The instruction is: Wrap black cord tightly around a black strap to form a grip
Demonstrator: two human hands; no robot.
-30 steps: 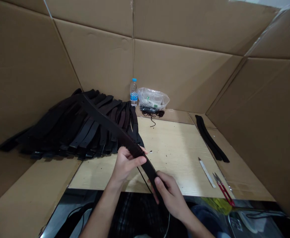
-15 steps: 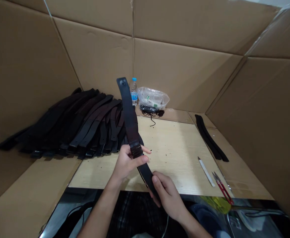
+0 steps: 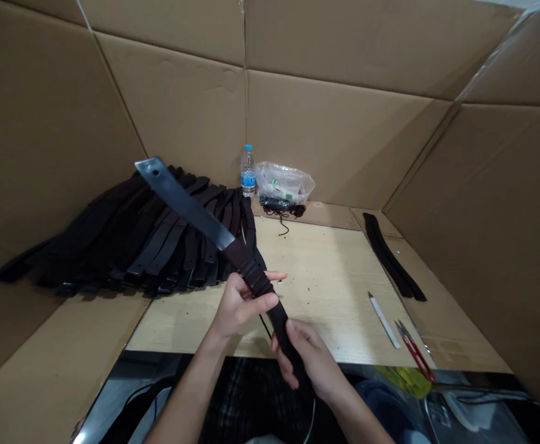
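Note:
A long black strap [image 3: 191, 209] slants across the front of the table, its far end smooth and glossy with a small hole. Around its middle sit several dark ridges, perhaps wound cord or folds; I cannot tell which. My left hand [image 3: 243, 305] is closed on the strap just at these ridges, thumb on top and one finger stretched out beyond. Lower down, my right hand [image 3: 307, 357] grips the strap's matte near part, whose end is lost against dark clothing. A thin black cord hangs beside the strap between the hands.
A heap of similar black straps [image 3: 126, 234] covers the left side. At the back stand a water bottle [image 3: 248, 176] and a clear plastic bag [image 3: 286, 182] by dark cord [image 3: 283, 211]. Two black strips [image 3: 392, 256], a white pencil [image 3: 384, 320] and red-handled thread snips [image 3: 415, 351] lie right. Cardboard walls enclose the table.
The strap's far end has swung left and down, now over the heap, and its face has turned. Both hands stay on it, and my right hand's fingers have shifted around it slightly.

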